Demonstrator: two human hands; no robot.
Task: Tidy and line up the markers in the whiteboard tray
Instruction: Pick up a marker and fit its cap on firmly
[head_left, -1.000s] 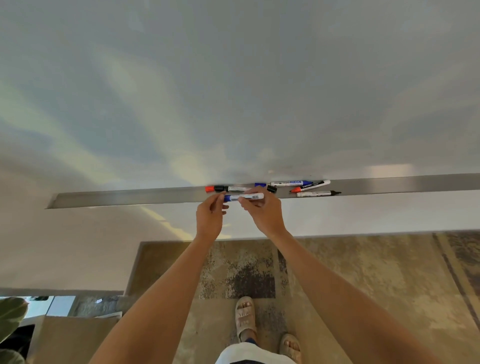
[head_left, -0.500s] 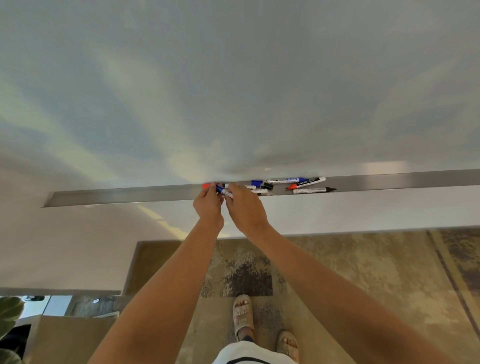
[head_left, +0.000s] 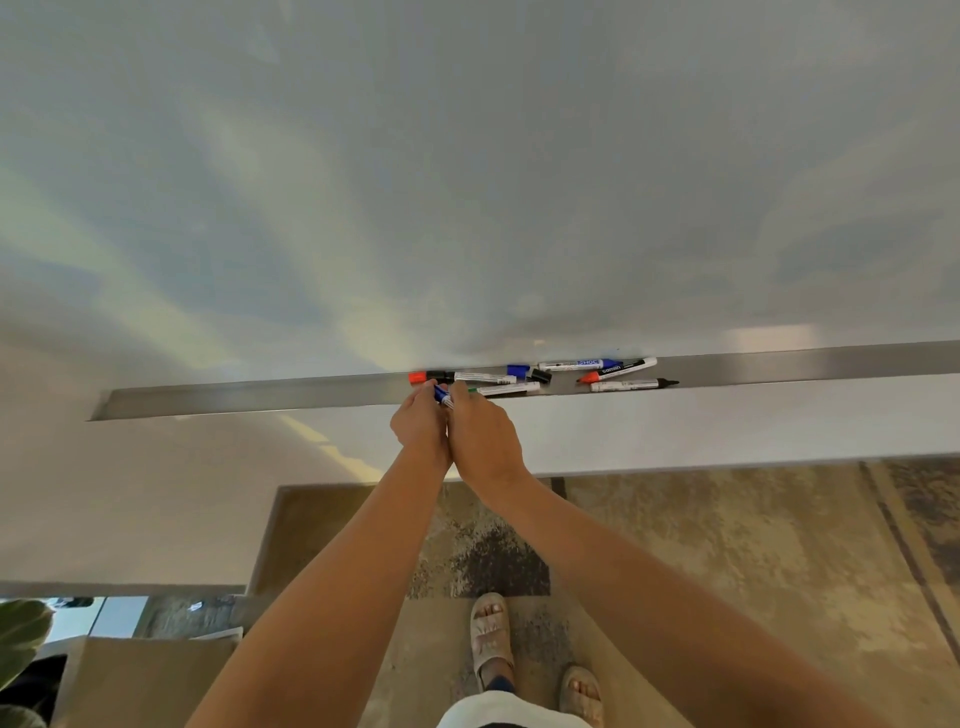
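Observation:
A long metal whiteboard tray (head_left: 260, 397) runs across the wall. Several markers lie loosely in its middle: a red-and-black one (head_left: 431, 376), a white one (head_left: 485, 378), a green-tipped one (head_left: 506, 388), a blue one (head_left: 579, 364), a slanted red-tipped black one (head_left: 615, 370) and an uncapped black one (head_left: 631, 385). A loose blue cap (head_left: 518, 370) and a black cap (head_left: 541, 375) lie among them. My left hand (head_left: 420, 426) and my right hand (head_left: 483, 436) are pressed together at the tray's front edge. Both pinch a blue marker (head_left: 442, 395), of which only the blue end shows.
The whiteboard (head_left: 467, 182) fills the view above the tray. Below it is a pale wall, then a patterned rug (head_left: 727, 545) with my sandalled feet. A cardboard box (head_left: 145, 680) and a plant leaf (head_left: 21, 634) sit at the lower left.
My hands have come together and shifted slightly left along the tray edge. The blue marker, held level between them before, is now mostly hidden by my fingers.

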